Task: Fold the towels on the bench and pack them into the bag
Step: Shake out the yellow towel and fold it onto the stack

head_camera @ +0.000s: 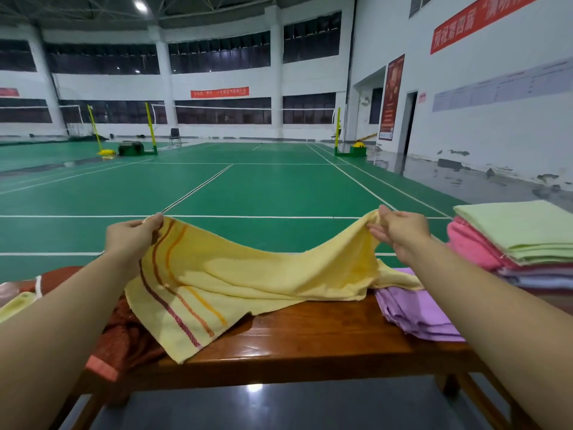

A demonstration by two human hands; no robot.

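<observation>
You hold the yellow towel (pixel 248 274) stretched above the table (pixel 310 339).
Left hand (pixel 131 238) and right hand (pixel 400 231) fingers pinch its top corners; its lower edge drapes on the table; red wall banners are unreadable.

— What sort of place is this?

— An indoor sports hall, set up for badminton. The green court floor (pixel 248 187) carries white boundary lines (pixel 356 178), and a net (pixel 235 106) stretches between yellow posts (pixel 150 125) on weighted bases.

— Anything else that shows it?

— High white walls with dark window bands (pixel 217 57), a steel truss roof with a ceiling lamp (pixel 141 7), red banners (pixel 219 92) in Chinese characters — and a wooden bench (pixel 310 342) at the courtside, on the grey surround.
</observation>
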